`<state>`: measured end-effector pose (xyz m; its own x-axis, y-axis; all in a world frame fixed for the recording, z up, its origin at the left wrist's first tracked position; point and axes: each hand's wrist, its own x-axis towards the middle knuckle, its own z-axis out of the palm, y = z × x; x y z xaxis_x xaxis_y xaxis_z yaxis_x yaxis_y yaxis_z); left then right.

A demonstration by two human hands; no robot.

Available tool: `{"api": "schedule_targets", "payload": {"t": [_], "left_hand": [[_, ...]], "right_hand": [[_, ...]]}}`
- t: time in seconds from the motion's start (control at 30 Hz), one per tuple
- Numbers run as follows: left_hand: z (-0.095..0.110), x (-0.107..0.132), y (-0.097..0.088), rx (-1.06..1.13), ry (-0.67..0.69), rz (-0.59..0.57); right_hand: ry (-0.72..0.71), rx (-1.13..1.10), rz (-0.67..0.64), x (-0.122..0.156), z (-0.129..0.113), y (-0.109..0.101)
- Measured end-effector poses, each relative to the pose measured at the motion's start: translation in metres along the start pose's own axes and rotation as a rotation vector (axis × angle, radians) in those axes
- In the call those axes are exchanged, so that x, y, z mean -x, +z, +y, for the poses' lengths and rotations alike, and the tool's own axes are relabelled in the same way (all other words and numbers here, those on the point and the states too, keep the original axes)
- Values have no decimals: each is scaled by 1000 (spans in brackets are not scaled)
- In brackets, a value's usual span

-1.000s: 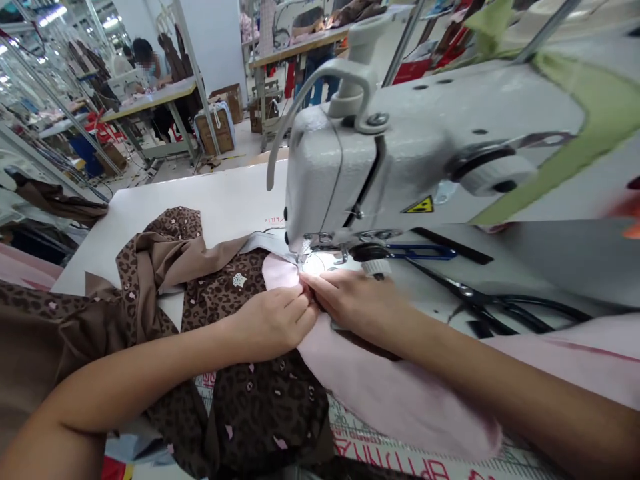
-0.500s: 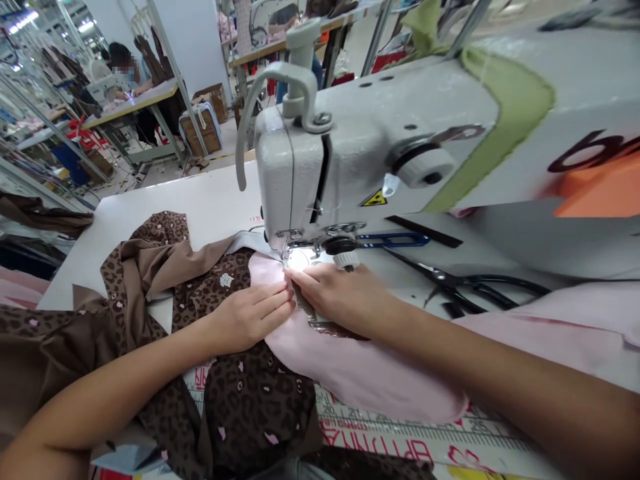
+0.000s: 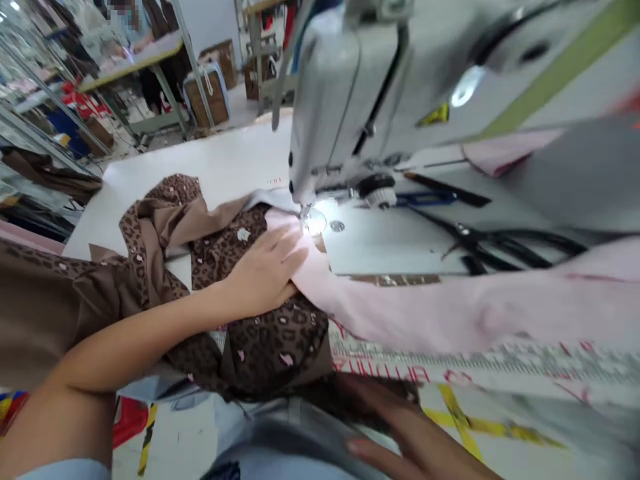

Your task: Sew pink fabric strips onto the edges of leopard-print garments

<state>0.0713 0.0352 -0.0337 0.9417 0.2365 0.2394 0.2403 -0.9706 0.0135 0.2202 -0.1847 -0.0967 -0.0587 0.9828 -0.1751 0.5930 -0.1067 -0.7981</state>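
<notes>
**Right hand [image 3: 400, 443] off the cloth; left hand [image 3: 265, 270] alone by the needle**

We find the main change at the right hand: it has left the sewing area and now lies low in the head view, blurred, beside the blue denim [image 3: 280, 440] at the person's lap. Its fingers appear slightly apart and curved, gripping nothing we can identify. The left hand lies flat on the brown leopard-print fabric [image 3: 265, 343], fingers close together and extended, clamped on nothing, its edge against the pink fabric [image 3: 425, 313].

The pink fabric now stretches across the bed of the sewing machine [image 3: 340, 87], with one end reaching the presser foot [image 3: 306, 217]. We cannot tell whether it sits beneath the foot. It therefore has no right-hand contact at this point. Black-handled shears [image 3: 480, 243] and blue-handled snips [image 3: 425, 198] lie behind it on the machine table.
</notes>
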Motion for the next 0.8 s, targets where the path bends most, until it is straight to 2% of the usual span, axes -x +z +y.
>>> {"api": "schedule_targets", "payload": {"t": [0.07, 0.13, 0.2, 0.33, 0.4, 0.47, 0.53, 0.57, 0.6, 0.7, 0.8], "left_hand": [[14, 13, -4, -21, -118, -62], [15, 24, -2, -53, -175, -72], [0, 29, 3, -75, -130, -49], [-53, 27, 6, -105, 78, -3], [-66, 26, 0, -132, 148, -3], [-61, 26, -9, -154, 205, -8], [-44, 25, -17, -177, 241, 12], [-33, 24, -20, -186, 265, 37], [-23, 22, -21, -192, 293, 54], [0, 11, -18, -198, 382, 16], [6, -1, -12, -205, 336, -86]], "right_hand": [[60, -172, 10, -13, -5, 29], [70, -425, 22, -27, -15, 47], [23, -520, -5, -29, -26, 48], [-81, -661, -160, -2, -26, 25], [-74, -535, -142, 10, -15, 19], [-81, -230, 80, 14, -4, 22], [-114, 19, 339, 10, -2, 29], [-131, 88, 396, 7, -5, 33], [-135, 137, 390, 1, -10, 35], [-66, 244, 223, -21, -27, 41], [14, 286, 213, -36, -33, 45]]}}
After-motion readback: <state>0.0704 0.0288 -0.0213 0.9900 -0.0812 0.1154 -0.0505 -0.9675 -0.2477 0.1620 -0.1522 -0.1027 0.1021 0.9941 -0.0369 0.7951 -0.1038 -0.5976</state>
